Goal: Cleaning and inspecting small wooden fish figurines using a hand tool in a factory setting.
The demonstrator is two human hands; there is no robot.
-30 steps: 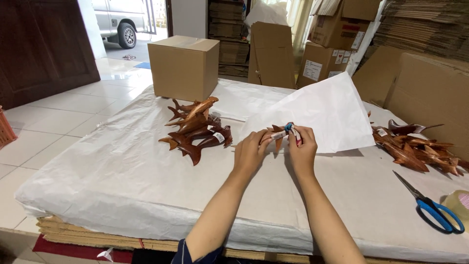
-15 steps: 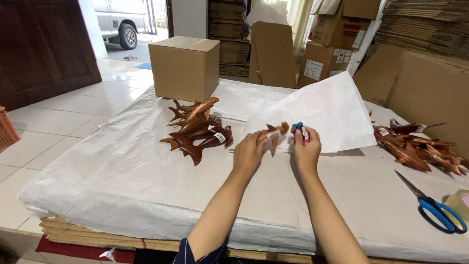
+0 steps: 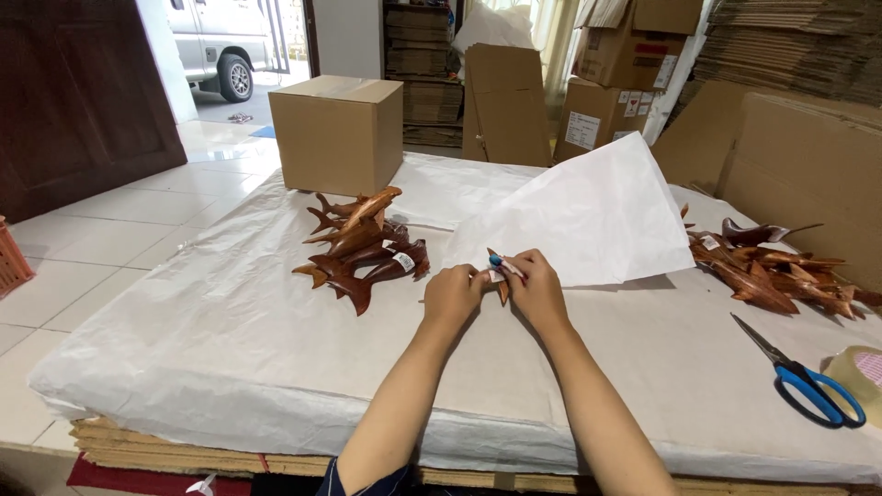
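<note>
Both bare forearms are extending forward, converging at centre. Left hand [image 3: 452, 294] is curling into a loose fist, right hand [image 3: 536, 289] is pinching with fingertips (knuckles up), the two nearly touching.

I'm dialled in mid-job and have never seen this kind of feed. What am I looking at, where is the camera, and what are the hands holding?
There is no machine: a person works bare-handed, filmed by a head-worn camera looking down. The left hand and right hand together hold a small brown wooden carving at the edge of a white paper sheet. On the paper-covered table lie a left pile of wooden fish carvings, another pile on the right, blue-handled scissors, a tape roll and a cardboard box.
</note>
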